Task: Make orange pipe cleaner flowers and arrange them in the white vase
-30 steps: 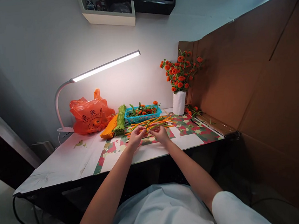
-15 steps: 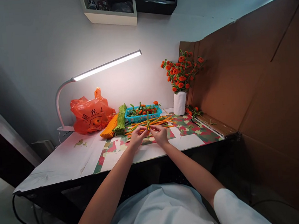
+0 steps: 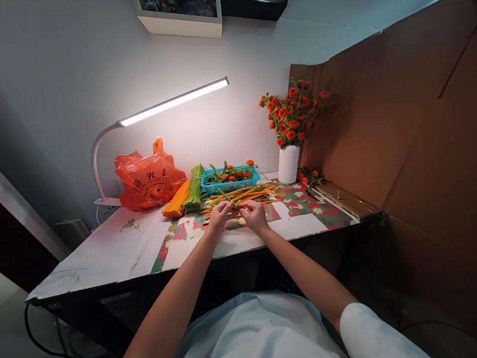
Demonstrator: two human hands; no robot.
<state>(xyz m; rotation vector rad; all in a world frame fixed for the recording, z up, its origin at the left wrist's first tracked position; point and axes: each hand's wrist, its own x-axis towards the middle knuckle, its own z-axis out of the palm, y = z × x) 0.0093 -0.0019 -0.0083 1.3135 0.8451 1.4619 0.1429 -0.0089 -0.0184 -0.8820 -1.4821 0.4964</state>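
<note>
My left hand (image 3: 220,217) and my right hand (image 3: 254,216) meet over the middle of the table, fingers pinched close together. Between them is a green pipe cleaner (image 3: 225,195), its upper end leaning to the left; the part at the fingertips is small and partly hidden. Just behind my hands lie loose orange and green pipe cleaners (image 3: 260,191). To the left rest an orange bundle of pipe cleaners (image 3: 176,203) and a green bundle (image 3: 193,192). A blue basket (image 3: 231,187) behind holds orange flowers with green stems.
A white ribbed vase (image 3: 288,164) with orange flowers stands back right, beside a tall cardboard sheet (image 3: 406,129). On the left are an orange plastic bag (image 3: 150,182) and a lit lamp (image 3: 176,101). A shelf (image 3: 181,27) hangs above the table (image 3: 102,254).
The green pipe cleaner stood upright between my fingers and now leans to the left. My hands stay close together in nearly the same place. The view has shifted slightly.
</note>
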